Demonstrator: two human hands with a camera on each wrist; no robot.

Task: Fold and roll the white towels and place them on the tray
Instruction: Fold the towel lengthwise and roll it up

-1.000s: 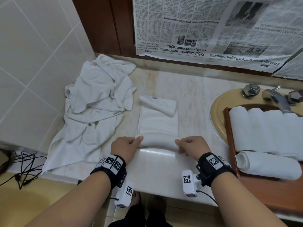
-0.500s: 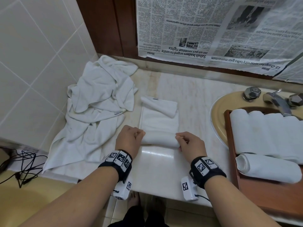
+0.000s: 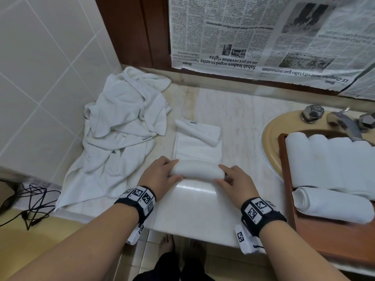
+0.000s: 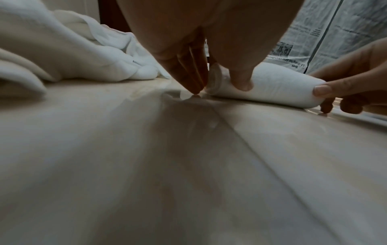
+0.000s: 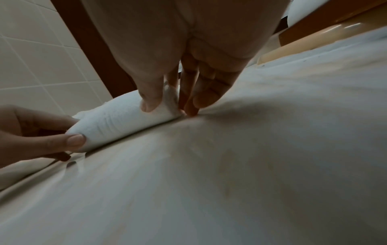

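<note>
The half-rolled towel (image 3: 196, 171) lies on the counter (image 3: 203, 209), its long axis running 9 to 3 o'clock. The left hand (image 3: 159, 176) pinches one end, the right hand (image 3: 235, 182) the other; the unrolled part stretches toward 12, the tray (image 3: 316, 236) at 3, nearer the right hand.

The head view is evenly, softly lit and mostly sharp, with a pale glare patch on the counter (image 3: 194, 189) at lower centre and lines bowed toward the edges; both wrist views are dim, the foreground smeared and blurred
</note>
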